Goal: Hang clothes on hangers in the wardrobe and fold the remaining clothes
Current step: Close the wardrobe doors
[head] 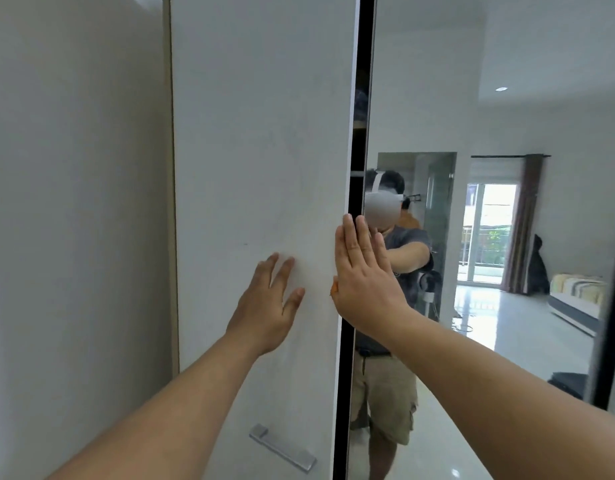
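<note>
— Where are the hands?
— Left hand [269,299] flat on the white wardrobe door [261,168], fingers spread. Right hand [363,275] flat, straight-fingered, on the mirrored door [420,81] beside it, holding nothing.

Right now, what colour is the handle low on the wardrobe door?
The handle is a brushed silver bar on the white wardrobe door; the head view shows it best.

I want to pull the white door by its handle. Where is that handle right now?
In the head view, the metal handle sits low on the white door, near its right edge, below the left hand.
</note>
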